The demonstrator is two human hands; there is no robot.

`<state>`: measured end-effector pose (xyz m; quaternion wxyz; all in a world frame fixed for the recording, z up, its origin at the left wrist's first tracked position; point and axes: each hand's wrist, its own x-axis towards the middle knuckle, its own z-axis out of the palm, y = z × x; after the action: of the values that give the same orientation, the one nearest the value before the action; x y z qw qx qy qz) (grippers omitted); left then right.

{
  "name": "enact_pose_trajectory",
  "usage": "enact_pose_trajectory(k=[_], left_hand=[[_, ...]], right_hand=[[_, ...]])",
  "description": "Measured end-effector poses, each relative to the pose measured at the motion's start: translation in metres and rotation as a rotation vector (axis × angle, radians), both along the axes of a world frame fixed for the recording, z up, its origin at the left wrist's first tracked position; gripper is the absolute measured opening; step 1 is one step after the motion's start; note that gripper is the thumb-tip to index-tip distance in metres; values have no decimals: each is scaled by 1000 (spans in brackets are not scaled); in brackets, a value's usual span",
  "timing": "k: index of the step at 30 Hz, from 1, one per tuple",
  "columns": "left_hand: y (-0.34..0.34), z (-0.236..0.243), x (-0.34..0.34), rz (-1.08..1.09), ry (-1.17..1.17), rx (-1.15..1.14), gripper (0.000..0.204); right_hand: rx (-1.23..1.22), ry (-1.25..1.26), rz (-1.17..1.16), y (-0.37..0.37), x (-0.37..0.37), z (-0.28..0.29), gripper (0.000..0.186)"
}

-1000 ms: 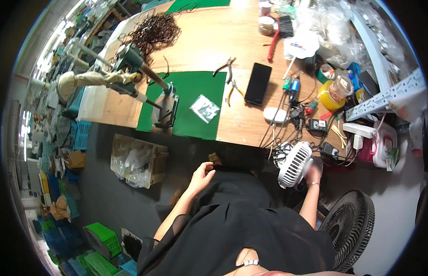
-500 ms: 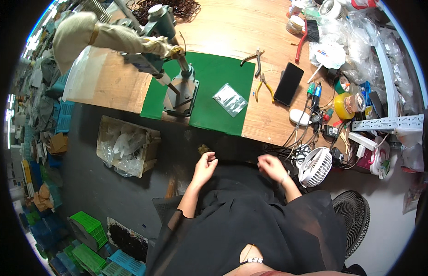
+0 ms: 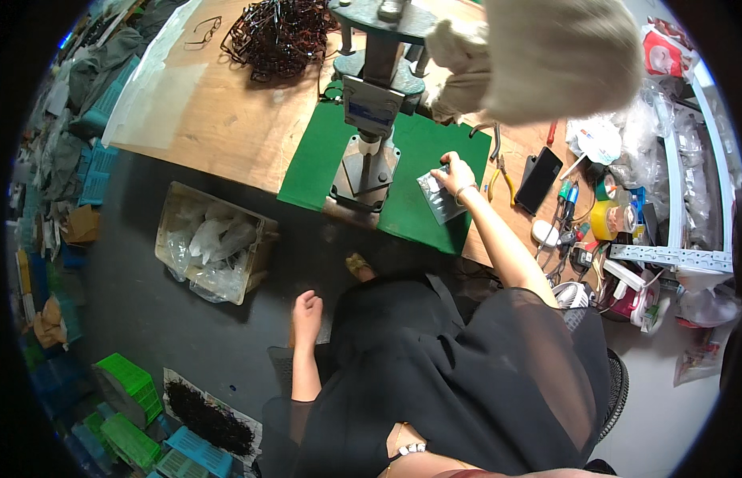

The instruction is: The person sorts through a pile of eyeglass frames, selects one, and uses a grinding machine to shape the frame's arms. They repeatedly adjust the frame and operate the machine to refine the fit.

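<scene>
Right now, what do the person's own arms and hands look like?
Both forearms are bare, no gloves. The right hand has a thin pale band at the wrist. The left hand wears nothing visible. Loose black clothing covers the body below.

Head camera: one fisheye view, looking steeply down from above the seated person, taking in the wooden bench (image 3: 227, 119), green mat (image 3: 423, 159) and floor; edges bending toward the rim.

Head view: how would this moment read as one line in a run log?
right hand on small clear plastic bag, grip unclear | bag on green mat beside grey metal press | left hand at lap, empty
</scene>
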<state>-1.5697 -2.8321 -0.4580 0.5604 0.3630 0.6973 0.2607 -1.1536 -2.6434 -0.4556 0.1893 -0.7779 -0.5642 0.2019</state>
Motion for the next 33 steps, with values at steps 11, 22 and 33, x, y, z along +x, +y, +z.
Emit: enact_pose_trajectory(k=[11,22,33], left_hand=[[3,-27,-17,28,72,-4,35],[-57,-79,-15,316,-48,-337,36],[-98,-165,-59,509,-65,-476,33]], right_hand=[[93,741,-303,6,30,-43,25],[368,782,-389,4,16,-35,28],[388,1192,-493,14,9,-12,13]])
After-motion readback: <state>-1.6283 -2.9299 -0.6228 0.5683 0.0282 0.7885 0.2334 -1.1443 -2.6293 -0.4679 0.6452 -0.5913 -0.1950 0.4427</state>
